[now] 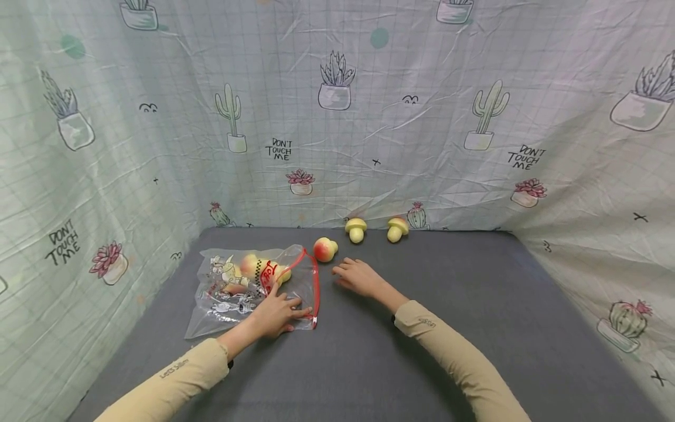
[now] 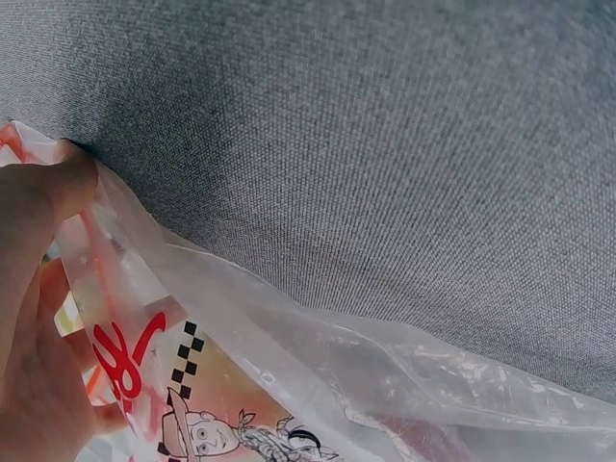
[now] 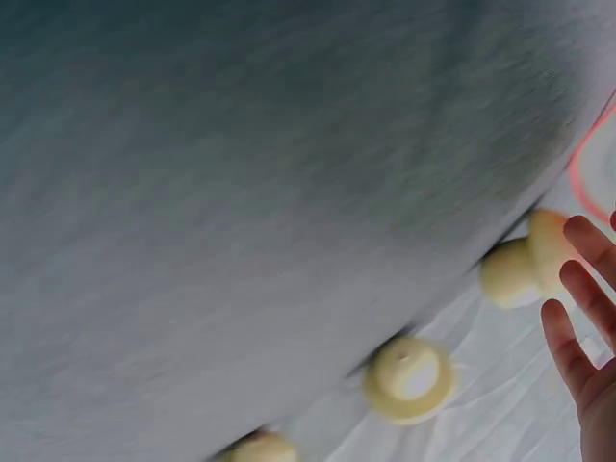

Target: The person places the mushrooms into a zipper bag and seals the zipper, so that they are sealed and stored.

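Observation:
A clear zip bag (image 1: 211,316) with red trim at its mouth and printed cartoon figures lies at the left of the table. Inside it are yellow-and-red mushroom-shaped pieces (image 1: 283,273). My left hand (image 1: 275,313) rests on the bag near the mouth, fingers spread; the left wrist view has the thumb (image 2: 72,183) along the bag's near edge. To the right of the mouth, my right hand (image 1: 361,276) holds nothing, its fingers (image 3: 563,337) apart. The nearest loose mushroom (image 1: 324,250), with a red cap, lies just beyond those fingertips, beside the bag's corner.
Two more toy mushrooms, one pale yellow (image 1: 356,230) and one with a reddish cap (image 1: 397,229), lie at the back edge of the grey table (image 1: 448,275). A cloth curtain (image 1: 369,146) with cactus prints surrounds the back and sides.

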Demonstrator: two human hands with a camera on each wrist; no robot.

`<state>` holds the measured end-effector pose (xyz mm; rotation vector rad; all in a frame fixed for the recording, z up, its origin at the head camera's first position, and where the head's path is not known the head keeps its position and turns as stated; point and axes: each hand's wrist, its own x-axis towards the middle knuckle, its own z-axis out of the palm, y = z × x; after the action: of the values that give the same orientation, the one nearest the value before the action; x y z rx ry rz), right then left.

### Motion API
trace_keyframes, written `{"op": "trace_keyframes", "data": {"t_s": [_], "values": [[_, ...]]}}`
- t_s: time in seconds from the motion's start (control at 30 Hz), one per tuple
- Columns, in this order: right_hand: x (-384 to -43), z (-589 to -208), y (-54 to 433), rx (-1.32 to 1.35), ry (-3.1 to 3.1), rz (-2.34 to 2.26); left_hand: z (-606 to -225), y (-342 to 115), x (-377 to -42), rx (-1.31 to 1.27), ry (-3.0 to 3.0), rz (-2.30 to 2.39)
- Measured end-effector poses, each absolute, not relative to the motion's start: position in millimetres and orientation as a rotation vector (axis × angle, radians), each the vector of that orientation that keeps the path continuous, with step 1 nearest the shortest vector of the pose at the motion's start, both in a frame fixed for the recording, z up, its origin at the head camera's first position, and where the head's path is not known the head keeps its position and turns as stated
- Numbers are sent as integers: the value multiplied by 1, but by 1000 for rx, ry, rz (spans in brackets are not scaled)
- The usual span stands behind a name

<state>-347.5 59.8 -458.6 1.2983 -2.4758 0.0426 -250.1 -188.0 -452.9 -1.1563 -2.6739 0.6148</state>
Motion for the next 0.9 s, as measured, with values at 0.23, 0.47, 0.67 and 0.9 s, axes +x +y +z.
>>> {"op": "trace_keyframes", "data": {"t_s": [0.23,0.47,0.67,0.9], "values": [[-366,-466,89,1165,-2484,190,-452,-191,-248,-1164,-2679,577],[-384,-470,117,998,-2556,244,-449,-191,-246,-1164,-2701,555],[-396,-467,138,878,-2552,195,-447,-189,-247,-1160,-2702,538],[-404,-469,158,791,-2534,167,-451,-188,-247,-1170,-2665,511]]}}
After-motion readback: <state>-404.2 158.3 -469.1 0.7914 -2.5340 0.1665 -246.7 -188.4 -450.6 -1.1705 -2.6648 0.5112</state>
